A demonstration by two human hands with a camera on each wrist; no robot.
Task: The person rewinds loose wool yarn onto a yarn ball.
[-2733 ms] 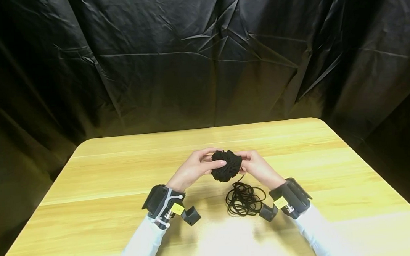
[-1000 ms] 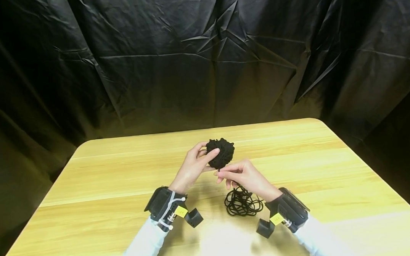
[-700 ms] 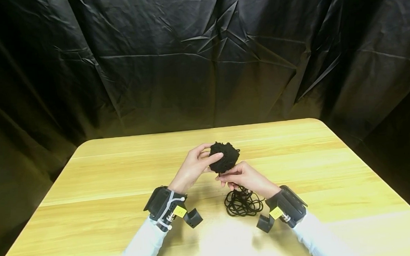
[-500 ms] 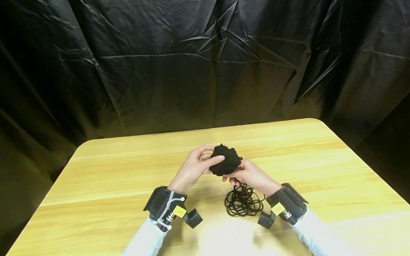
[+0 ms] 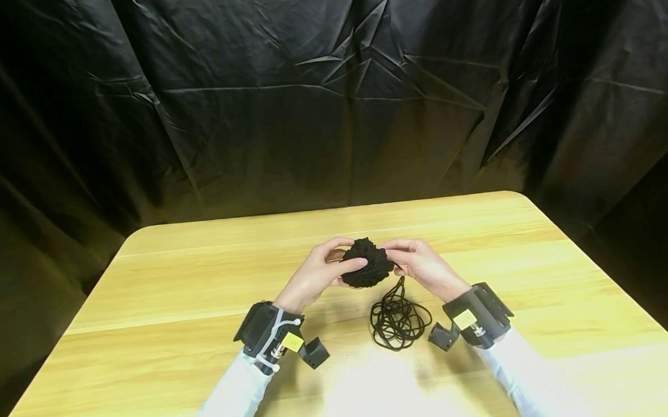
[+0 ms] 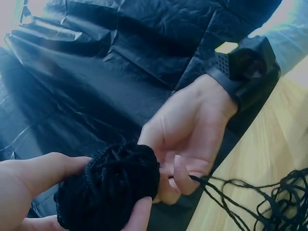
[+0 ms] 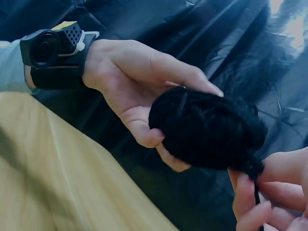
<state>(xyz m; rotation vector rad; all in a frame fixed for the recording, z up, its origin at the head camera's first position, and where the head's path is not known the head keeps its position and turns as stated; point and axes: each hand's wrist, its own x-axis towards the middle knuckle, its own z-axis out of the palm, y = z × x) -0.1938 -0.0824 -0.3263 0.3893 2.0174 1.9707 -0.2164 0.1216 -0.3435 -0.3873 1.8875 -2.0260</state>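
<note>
A ball of black yarn is held above the table by my left hand, thumb across its near face and fingers around its far side. At the ball's right side my right hand pinches the yarn strand where it meets the ball, as the right wrist view shows. From the right fingers the strand runs down to a loose tangle of yarn lying on the table. In the left wrist view the ball hides some right fingertips.
The light wooden table spreads out on both sides of the hands. Behind its far edge hangs a creased black sheet. Each wrist wears a black camera mount, the left camera and the right camera sitting low over the table.
The right hand has gone from below the ball round to its right side, drawing the strand up from the tangle. The left hand has turned the ball slightly and lowered it a little.
</note>
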